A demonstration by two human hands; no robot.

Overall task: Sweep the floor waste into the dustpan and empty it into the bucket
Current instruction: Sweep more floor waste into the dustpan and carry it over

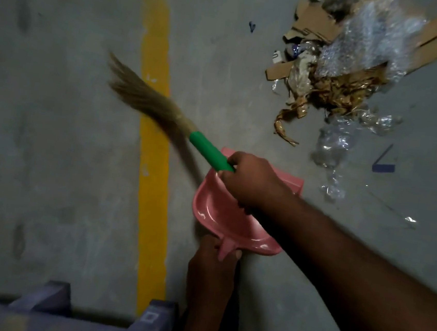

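Observation:
My right hand [253,181] grips the green handle of a grass broom [208,150]. Its blurred bristles [143,98] reach up and left across the yellow floor line. Under that hand lies a pink dustpan [213,213], held by its short handle in my left hand [212,264]. The pan holds nothing I can see. A heap of floor waste [342,78] lies to the upper right: torn cardboard, bubble wrap, crumpled brown paper and clear plastic. No bucket is in view.
A yellow painted line [153,185] runs down the grey concrete floor. A blue pallet [62,308] sits at the bottom left edge. Small blue scraps [383,163] lie right of the waste heap.

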